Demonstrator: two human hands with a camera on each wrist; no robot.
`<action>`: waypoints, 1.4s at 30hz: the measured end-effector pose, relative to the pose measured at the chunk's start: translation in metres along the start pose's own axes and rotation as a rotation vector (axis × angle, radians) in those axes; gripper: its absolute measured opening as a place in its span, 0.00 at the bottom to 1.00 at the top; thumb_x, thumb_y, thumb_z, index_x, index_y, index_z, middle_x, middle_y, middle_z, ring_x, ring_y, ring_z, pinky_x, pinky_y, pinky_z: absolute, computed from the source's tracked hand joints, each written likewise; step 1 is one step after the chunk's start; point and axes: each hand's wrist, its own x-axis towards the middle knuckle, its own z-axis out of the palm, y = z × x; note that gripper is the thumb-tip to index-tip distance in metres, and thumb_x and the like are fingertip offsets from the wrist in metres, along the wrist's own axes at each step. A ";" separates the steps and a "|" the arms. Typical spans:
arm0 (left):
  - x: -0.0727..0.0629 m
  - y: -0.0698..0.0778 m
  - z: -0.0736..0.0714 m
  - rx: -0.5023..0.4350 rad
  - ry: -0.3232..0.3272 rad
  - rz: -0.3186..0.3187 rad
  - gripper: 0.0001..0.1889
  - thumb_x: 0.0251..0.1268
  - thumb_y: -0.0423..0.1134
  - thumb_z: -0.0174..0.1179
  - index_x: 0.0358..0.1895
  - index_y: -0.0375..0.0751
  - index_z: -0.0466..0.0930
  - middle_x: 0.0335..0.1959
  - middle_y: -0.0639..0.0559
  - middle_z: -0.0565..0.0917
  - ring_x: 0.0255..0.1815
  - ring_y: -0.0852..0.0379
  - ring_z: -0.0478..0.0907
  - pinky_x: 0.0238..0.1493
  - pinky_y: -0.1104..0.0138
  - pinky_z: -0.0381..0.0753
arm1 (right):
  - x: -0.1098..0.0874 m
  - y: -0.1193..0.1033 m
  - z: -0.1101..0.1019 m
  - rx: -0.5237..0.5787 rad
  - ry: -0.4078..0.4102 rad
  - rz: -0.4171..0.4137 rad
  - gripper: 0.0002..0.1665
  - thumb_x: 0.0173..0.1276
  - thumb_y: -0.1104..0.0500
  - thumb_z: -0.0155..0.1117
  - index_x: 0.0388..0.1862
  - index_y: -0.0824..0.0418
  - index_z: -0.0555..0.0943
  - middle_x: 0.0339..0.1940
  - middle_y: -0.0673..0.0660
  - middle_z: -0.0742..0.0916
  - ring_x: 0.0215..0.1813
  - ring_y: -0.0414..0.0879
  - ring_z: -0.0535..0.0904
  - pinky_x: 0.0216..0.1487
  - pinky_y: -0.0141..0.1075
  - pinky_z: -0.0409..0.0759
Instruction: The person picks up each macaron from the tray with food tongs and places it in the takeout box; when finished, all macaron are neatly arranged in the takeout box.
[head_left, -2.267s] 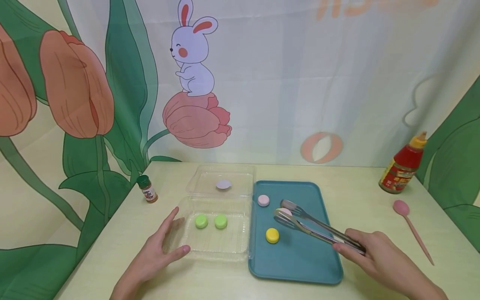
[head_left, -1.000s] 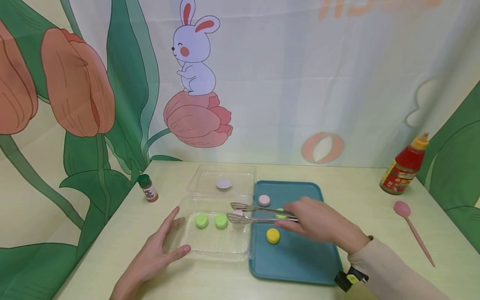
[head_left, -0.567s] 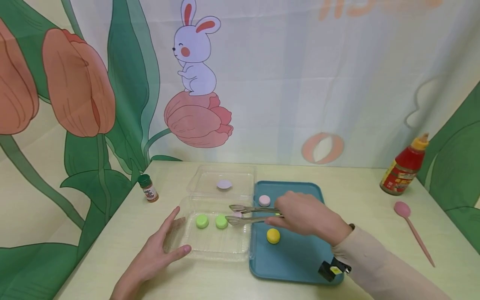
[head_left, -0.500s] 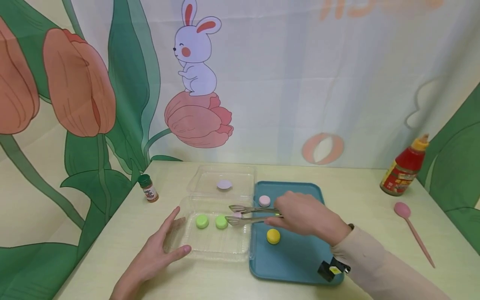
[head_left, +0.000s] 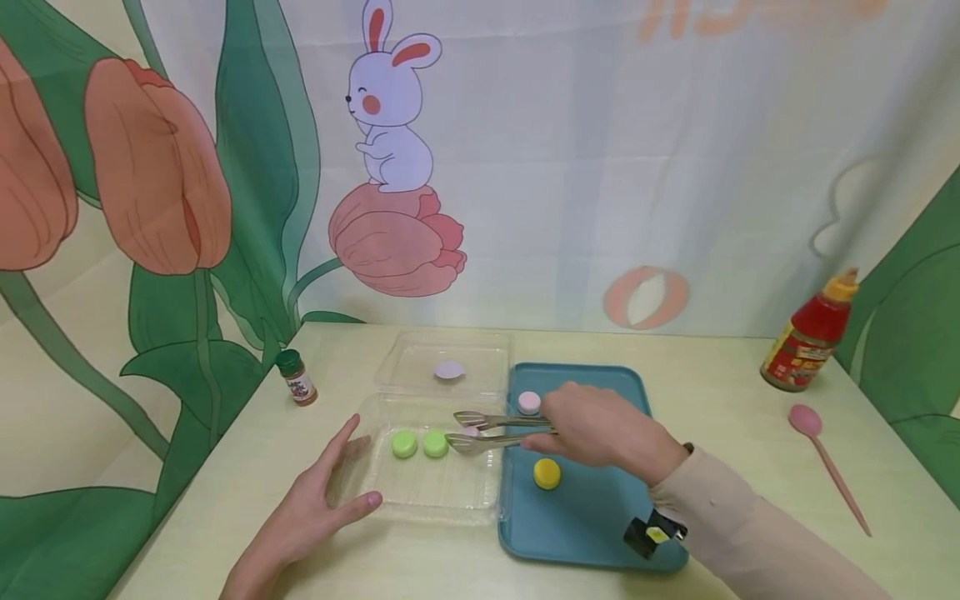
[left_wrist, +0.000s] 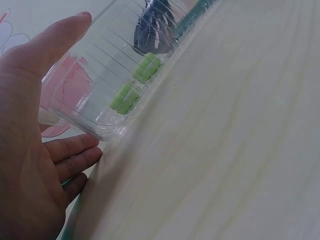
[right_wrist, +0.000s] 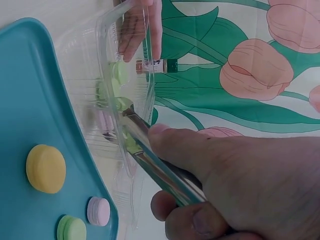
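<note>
My right hand [head_left: 596, 425] grips metal tongs [head_left: 501, 439], their tips inside a clear hinged plastic container [head_left: 442, 493]. Between the tips is a pink macaron [head_left: 470, 432], partly hidden by the lower arm. Just left of it in the container sit two green macarons [head_left: 403, 443]. At the container's left side my left hand [head_left: 307, 508] lies with thumb and fingers spread, fingertips right at the wall. A yellow macaron [head_left: 547, 473] and another pink macaron [head_left: 528, 403] lie on the blue tray [head_left: 592, 529]; a green macaron [right_wrist: 72, 230] there shows in the right wrist view.
Behind the container its open lid [head_left: 405, 367] bears a pale lilac oval [head_left: 449, 369]. A small green-capped spice jar [head_left: 296, 377] stands at the left. On the right are a red sauce bottle [head_left: 810, 333] and a pink spoon [head_left: 828, 467]. A printed curtain [head_left: 525, 167] hangs behind the table.
My right hand has carried the pink macaron in the tongs leftward from the tray into the container. The right-hand green macaron has shifted slightly left. My left hand has stayed put.
</note>
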 end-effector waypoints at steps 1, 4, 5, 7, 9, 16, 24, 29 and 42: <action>0.000 0.000 0.000 0.001 0.000 0.002 0.58 0.71 0.56 0.77 0.94 0.61 0.45 0.85 0.41 0.72 0.88 0.31 0.60 0.83 0.26 0.55 | 0.000 -0.001 0.000 0.000 -0.001 0.007 0.25 0.80 0.39 0.73 0.26 0.51 0.80 0.16 0.47 0.69 0.18 0.41 0.68 0.23 0.36 0.62; 0.001 0.000 0.000 0.001 0.005 0.014 0.58 0.71 0.56 0.77 0.94 0.61 0.46 0.84 0.41 0.73 0.88 0.31 0.61 0.82 0.26 0.55 | 0.000 -0.002 -0.001 0.000 -0.009 0.022 0.26 0.79 0.39 0.74 0.26 0.52 0.81 0.16 0.48 0.68 0.18 0.41 0.67 0.23 0.36 0.61; 0.001 0.000 0.000 0.004 0.006 0.015 0.58 0.71 0.56 0.77 0.94 0.60 0.46 0.84 0.41 0.73 0.88 0.31 0.61 0.82 0.26 0.56 | 0.000 -0.002 -0.001 -0.003 -0.011 0.024 0.26 0.79 0.39 0.74 0.26 0.52 0.81 0.16 0.48 0.68 0.18 0.41 0.67 0.23 0.36 0.61; 0.001 0.001 0.000 0.006 0.005 0.013 0.58 0.71 0.56 0.77 0.94 0.60 0.46 0.84 0.41 0.73 0.88 0.31 0.61 0.82 0.26 0.56 | 0.000 -0.003 -0.001 -0.004 -0.012 0.024 0.27 0.79 0.38 0.73 0.25 0.53 0.81 0.16 0.47 0.68 0.18 0.41 0.67 0.22 0.36 0.61; 0.001 0.002 0.000 0.007 0.005 0.010 0.58 0.71 0.57 0.77 0.94 0.60 0.46 0.84 0.41 0.73 0.88 0.31 0.61 0.82 0.26 0.55 | 0.000 -0.003 -0.001 -0.008 -0.014 0.024 0.28 0.79 0.38 0.73 0.24 0.53 0.80 0.15 0.47 0.67 0.17 0.41 0.66 0.22 0.36 0.61; 0.000 0.002 0.000 0.007 0.005 0.014 0.57 0.71 0.56 0.77 0.94 0.60 0.46 0.84 0.41 0.73 0.88 0.31 0.61 0.82 0.26 0.56 | -0.001 -0.003 -0.001 -0.007 -0.025 0.034 0.28 0.80 0.38 0.73 0.24 0.53 0.80 0.15 0.47 0.67 0.18 0.41 0.67 0.23 0.36 0.61; -0.001 0.003 -0.001 0.003 -0.002 0.003 0.58 0.71 0.57 0.77 0.94 0.61 0.45 0.85 0.40 0.72 0.89 0.31 0.60 0.82 0.25 0.55 | -0.016 0.000 -0.002 0.062 -0.001 0.020 0.24 0.80 0.39 0.73 0.29 0.52 0.81 0.18 0.47 0.74 0.21 0.41 0.71 0.26 0.36 0.65; -0.001 0.003 -0.001 0.002 0.001 0.007 0.58 0.71 0.56 0.77 0.94 0.61 0.45 0.85 0.39 0.72 0.88 0.30 0.60 0.82 0.25 0.55 | -0.034 0.011 -0.005 0.115 0.094 -0.041 0.23 0.79 0.38 0.72 0.32 0.52 0.80 0.19 0.46 0.74 0.21 0.38 0.67 0.25 0.33 0.64; -0.001 0.001 0.000 -0.004 0.002 0.018 0.57 0.72 0.55 0.77 0.94 0.62 0.45 0.84 0.40 0.72 0.88 0.30 0.60 0.82 0.25 0.55 | -0.081 0.047 0.008 0.277 0.346 0.104 0.27 0.79 0.31 0.69 0.41 0.53 0.77 0.17 0.45 0.71 0.20 0.39 0.67 0.23 0.34 0.65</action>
